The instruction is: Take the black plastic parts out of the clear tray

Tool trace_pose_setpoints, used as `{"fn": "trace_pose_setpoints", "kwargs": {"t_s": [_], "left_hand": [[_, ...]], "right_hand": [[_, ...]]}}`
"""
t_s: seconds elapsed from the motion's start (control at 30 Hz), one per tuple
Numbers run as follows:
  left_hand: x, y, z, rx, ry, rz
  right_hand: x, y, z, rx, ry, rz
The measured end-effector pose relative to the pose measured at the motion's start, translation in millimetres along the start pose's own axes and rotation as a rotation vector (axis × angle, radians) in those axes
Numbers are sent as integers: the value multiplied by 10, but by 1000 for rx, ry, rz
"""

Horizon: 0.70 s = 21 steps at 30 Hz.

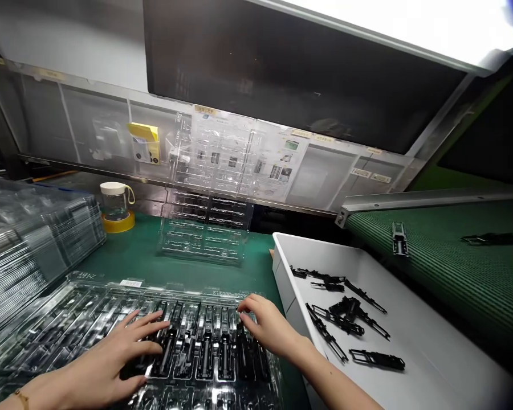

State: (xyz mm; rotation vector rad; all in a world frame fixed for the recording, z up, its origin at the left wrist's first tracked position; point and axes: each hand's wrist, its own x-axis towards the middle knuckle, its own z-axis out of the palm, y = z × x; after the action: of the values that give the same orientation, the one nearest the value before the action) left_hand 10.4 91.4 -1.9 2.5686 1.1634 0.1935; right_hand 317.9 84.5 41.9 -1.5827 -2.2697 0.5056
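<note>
- A stack of clear trays is seen at the left edge, with a jar on a yellow tape roll behind it.
- The left hand is laid flat, fingers spread, on the clear blister tray at lower left; nothing is gripped.
- The right hand is pressed, fingers curled, on black parts at lower centre.
- Loose black clips are scattered in the white bin at right.
</note>
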Motion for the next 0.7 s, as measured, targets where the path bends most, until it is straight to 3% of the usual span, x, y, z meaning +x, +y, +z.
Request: {"fn": "trace_pose_setpoints", "kwargs": {"t_s": [0.1,0.27,0.37,0.5,0.7], "left_hand": [[-10,9,24,11,27,-62],[58,242,113,36,38,23],[89,402,221,34,5,92],[85,443,339,34,-86,178],[66,457,440,116,85,158]], "right_hand": [[6,3,-11,-1,8,11],[39,37,-46,5,33,59],[52,101,-37,17,-19,97],[31,159,-5,37,-124,113],[-4,66,-20,190,-224,20]]}}
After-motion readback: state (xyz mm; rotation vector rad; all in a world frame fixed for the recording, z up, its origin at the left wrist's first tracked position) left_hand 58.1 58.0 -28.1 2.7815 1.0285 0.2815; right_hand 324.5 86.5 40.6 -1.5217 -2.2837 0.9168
